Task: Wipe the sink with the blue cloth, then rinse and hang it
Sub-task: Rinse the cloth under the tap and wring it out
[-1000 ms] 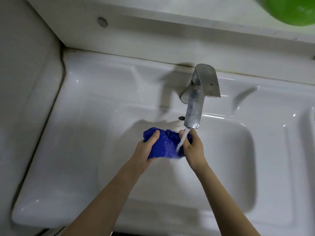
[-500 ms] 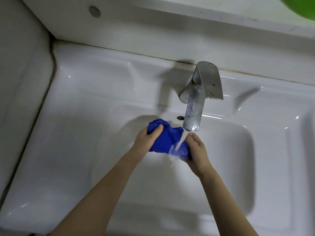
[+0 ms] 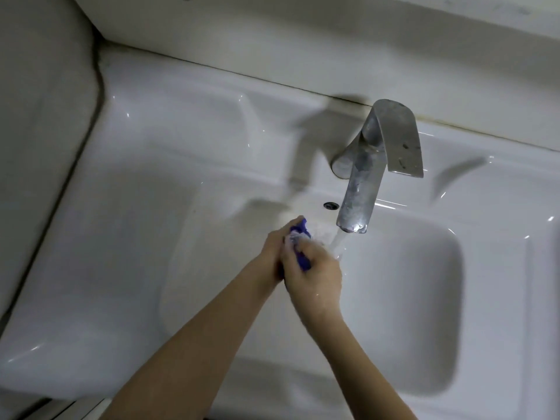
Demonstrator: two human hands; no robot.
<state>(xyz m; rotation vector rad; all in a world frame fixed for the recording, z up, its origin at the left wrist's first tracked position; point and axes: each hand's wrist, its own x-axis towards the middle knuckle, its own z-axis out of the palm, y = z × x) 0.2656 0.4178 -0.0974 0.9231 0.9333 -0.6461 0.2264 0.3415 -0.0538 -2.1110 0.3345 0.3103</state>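
Blue cloth (image 3: 303, 263) now a tight wad between clasping left hand (image 3: 271, 256) and right hand (image 3: 316, 275), earlier apart.

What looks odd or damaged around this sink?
The faucet is blotched with pale stains and dark specks, and dark grime lines the seam where the sink meets the left wall. Nothing is spilled or broken.

Both hands, left hand (image 3: 272, 253) and right hand (image 3: 315, 275), squeeze the blue cloth (image 3: 300, 234) beneath the running faucet (image 3: 360, 189)
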